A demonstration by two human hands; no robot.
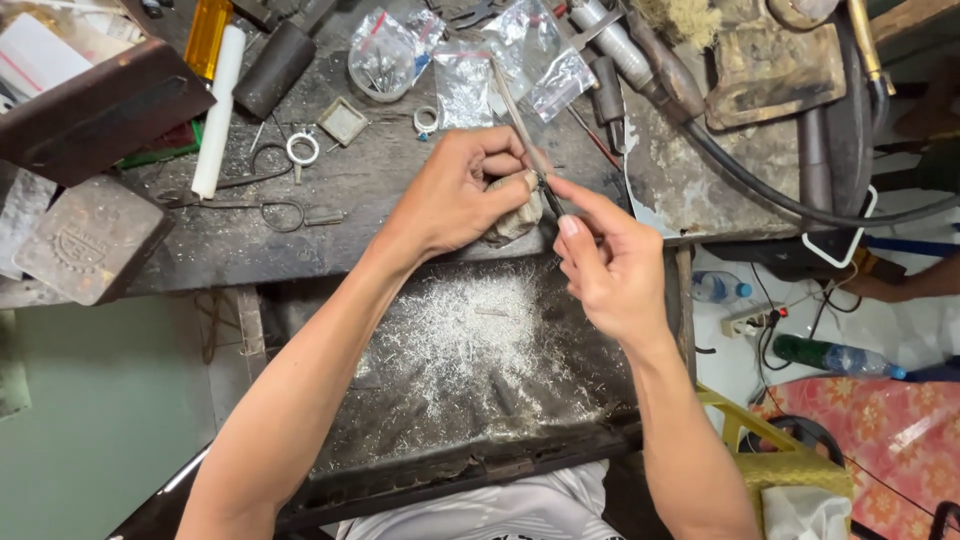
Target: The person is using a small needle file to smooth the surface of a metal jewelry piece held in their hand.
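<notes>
- The left hand (455, 195) is curled into a loose fist at the front edge of the workbench (330, 200), its fingers pressed around a small pale lump (512, 222) that looks like cloth or wax — what sits inside it cannot be told.
- The right hand (612, 270) pinches the dark handle end of a slim file (520, 125) between thumb and forefinger, the other fingers folded under; the blade slants up and away over the bench top toward the plastic bags (470, 70).
- The file's lower end meets the lump right at the left thumb, so the work in hand reads as filing a tiny piece held against the bench edge.
- Just below that edge, the dark catch tray (470, 380) is strewn with silvery filings, thickest directly under the two hands.
- Further back on the bench from the hands lie a silver ring (302, 149), a second ring (426, 120), a small square frame (343, 121) and a white rod (218, 110); none is touched.
- Judging by the grip, the next stroke calls for a firm left hold and a short, light push of the file along its own line — pressure kept low so the small piece does not slip from the fingers.
</notes>
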